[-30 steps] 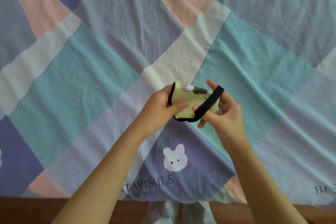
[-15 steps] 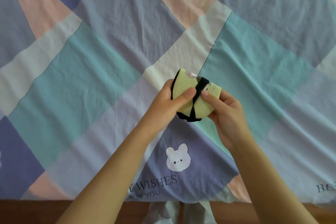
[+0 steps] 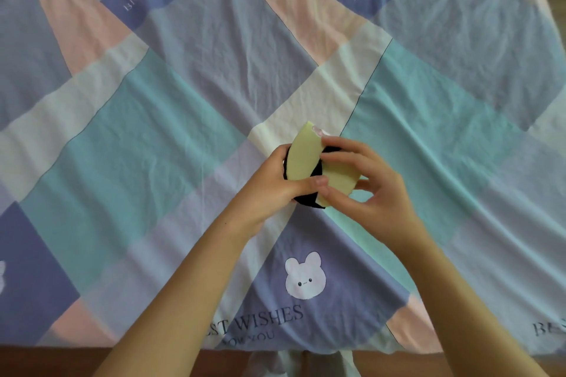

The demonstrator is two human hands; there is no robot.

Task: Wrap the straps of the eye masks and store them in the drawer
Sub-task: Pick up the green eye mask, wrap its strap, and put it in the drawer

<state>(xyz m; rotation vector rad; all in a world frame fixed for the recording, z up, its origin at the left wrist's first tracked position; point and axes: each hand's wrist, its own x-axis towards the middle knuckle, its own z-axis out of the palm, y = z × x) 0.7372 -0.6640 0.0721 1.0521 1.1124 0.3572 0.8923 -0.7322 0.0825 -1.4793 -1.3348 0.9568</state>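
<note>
Folded eye mask [image 3: 309, 159] held above bedsheet [image 3: 183, 119], mid-frame. Left hand [image 3: 275, 187] on mask's left, right hand [image 3: 367, 190] on its right. Strap [image 3: 306, 200] bunched under mask. Rabbit print [image 3: 303, 275] nearer the person.

Pastel patchwork sheet [image 3: 171, 138], bunny print [image 3: 303, 279] near front edge

eye mask [image 3: 306, 159]: soft matt cloth, pale yellow-green, smooth
strap [image 3: 307, 200]: black cloth band, matt
bedsheet [image 3: 183, 119]: thin matt cloth with fine wrinkles, printed patches
floor [image 3: 46, 361]: brown, looks like wood, slightly smooth
</note>
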